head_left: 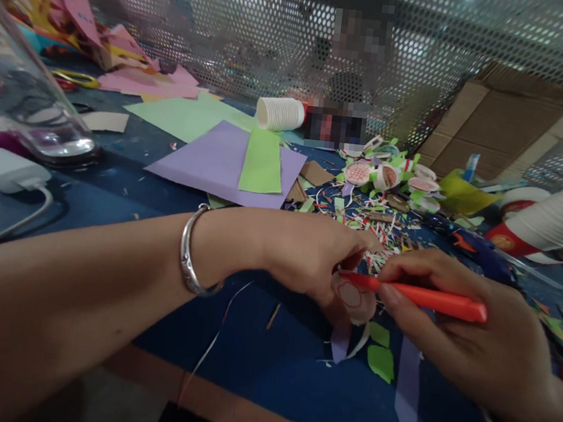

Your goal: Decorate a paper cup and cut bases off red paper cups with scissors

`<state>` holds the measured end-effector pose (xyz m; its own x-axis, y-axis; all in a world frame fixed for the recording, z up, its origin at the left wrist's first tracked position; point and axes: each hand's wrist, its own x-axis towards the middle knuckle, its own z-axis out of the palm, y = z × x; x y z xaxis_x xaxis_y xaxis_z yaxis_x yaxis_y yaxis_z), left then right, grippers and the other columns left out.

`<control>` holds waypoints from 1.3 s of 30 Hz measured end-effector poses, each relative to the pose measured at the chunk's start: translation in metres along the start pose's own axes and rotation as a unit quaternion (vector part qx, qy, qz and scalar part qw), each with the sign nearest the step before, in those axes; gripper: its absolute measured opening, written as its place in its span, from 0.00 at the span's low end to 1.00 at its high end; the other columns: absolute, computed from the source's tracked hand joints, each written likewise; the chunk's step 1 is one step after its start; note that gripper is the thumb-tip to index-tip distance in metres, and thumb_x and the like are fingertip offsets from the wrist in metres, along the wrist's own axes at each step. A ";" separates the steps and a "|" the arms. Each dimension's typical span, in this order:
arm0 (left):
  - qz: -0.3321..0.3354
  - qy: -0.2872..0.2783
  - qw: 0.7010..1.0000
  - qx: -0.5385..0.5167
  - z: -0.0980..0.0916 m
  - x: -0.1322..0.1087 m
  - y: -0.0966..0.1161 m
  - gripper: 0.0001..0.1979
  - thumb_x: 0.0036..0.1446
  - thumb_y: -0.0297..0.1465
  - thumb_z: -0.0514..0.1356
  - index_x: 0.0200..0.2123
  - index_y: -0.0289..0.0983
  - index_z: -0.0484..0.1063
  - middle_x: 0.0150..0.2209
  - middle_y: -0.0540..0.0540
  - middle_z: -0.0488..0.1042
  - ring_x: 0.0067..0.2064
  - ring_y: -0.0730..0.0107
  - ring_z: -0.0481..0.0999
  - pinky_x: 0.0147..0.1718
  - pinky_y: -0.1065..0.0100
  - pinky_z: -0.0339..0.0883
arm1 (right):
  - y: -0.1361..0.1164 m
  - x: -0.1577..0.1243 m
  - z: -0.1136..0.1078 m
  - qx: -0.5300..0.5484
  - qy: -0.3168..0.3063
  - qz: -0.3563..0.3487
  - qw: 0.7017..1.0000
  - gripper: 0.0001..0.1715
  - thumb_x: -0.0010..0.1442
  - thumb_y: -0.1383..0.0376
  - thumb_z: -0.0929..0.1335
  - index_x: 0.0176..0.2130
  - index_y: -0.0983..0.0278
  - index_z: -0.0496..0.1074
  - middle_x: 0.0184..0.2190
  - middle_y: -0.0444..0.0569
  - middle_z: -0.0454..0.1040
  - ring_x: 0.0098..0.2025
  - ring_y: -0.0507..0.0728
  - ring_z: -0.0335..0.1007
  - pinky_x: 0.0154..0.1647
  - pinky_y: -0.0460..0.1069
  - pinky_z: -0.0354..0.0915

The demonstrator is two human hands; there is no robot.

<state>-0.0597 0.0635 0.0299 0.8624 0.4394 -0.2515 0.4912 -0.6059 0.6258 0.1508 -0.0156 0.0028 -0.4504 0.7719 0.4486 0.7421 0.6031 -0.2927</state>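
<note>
My right hand [471, 325] is closed around a red marker [433, 299], whose tip points left. Under the tip is a small round paper disc [355, 303] with red outlines drawn on it. My left hand [307, 254] is closed on the edge of this disc, its fingertips partly hidden; a silver bangle [190, 248] circles that wrist. Just below the disc lie green paper leaves [380, 362] and a purple paper strip [407, 392]. Another purple piece [340, 341] shows beneath my left fingers.
Paper scraps [375, 227] and several decorated discs [386, 175] lie beyond my hands. Stacked paper cups [279, 113] rest on purple paper [201, 162]. More cups [556, 223] lie at the right, near cardboard [506, 124]. A clear bottle [28, 83] and white charger [7, 170] are at the left.
</note>
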 end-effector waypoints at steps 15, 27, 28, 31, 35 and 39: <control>0.001 -0.006 1.000 -0.012 -0.001 0.000 0.001 0.25 0.44 0.42 0.72 0.41 0.40 0.66 0.33 0.52 0.74 0.31 0.68 0.70 0.29 0.67 0.57 | -0.004 -0.002 -0.001 0.042 0.021 0.014 0.999 0.04 0.62 0.65 0.67 0.37 0.55 0.71 0.30 0.40 0.79 0.26 0.53 0.76 0.26 0.48 0.66; 0.011 -0.001 0.999 -0.030 0.002 0.005 -0.004 0.26 0.45 0.43 0.73 0.41 0.39 0.67 0.36 0.52 0.74 0.34 0.70 0.71 0.31 0.70 0.58 | -0.003 0.002 -0.001 0.147 -0.033 -0.014 0.989 0.03 0.64 0.67 0.68 0.39 0.58 0.71 0.34 0.41 0.79 0.31 0.50 0.75 0.31 0.44 0.67; 0.013 0.001 0.999 -0.032 0.002 0.005 -0.005 0.26 0.45 0.42 0.74 0.42 0.39 0.67 0.36 0.52 0.74 0.34 0.71 0.71 0.31 0.70 0.57 | -0.002 0.002 -0.001 0.151 -0.038 -0.014 0.988 0.03 0.65 0.67 0.68 0.40 0.58 0.71 0.34 0.42 0.79 0.32 0.50 0.76 0.32 0.44 0.67; 0.026 0.004 0.999 -0.037 0.003 0.006 -0.005 0.25 0.45 0.40 0.74 0.42 0.39 0.67 0.36 0.53 0.74 0.33 0.72 0.71 0.31 0.70 0.57 | -0.001 0.001 -0.002 0.154 -0.054 -0.005 0.987 0.04 0.65 0.67 0.68 0.40 0.58 0.71 0.35 0.41 0.79 0.33 0.50 0.76 0.33 0.44 0.67; 0.023 0.002 0.999 -0.030 0.003 0.005 -0.004 0.24 0.46 0.41 0.73 0.42 0.39 0.67 0.36 0.53 0.73 0.33 0.72 0.70 0.30 0.70 0.57 | 0.000 0.003 -0.003 0.154 -0.056 0.000 0.987 0.02 0.64 0.67 0.68 0.38 0.59 0.71 0.33 0.41 0.78 0.30 0.49 0.74 0.31 0.44 0.66; 0.011 0.003 1.000 -0.009 0.002 0.005 -0.004 0.24 0.48 0.47 0.71 0.39 0.39 0.68 0.33 0.53 0.73 0.31 0.72 0.69 0.28 0.69 0.55 | 0.001 0.003 -0.003 0.146 -0.035 0.008 0.989 0.03 0.63 0.67 0.67 0.35 0.60 0.71 0.28 0.40 0.76 0.26 0.49 0.70 0.28 0.46 0.64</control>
<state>-0.0569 0.0669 0.0245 0.8722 0.4304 -0.2323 0.4695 -0.6037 0.6443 0.1517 -0.0128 0.0062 -0.4807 0.7875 0.3857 0.5784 0.6154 -0.5356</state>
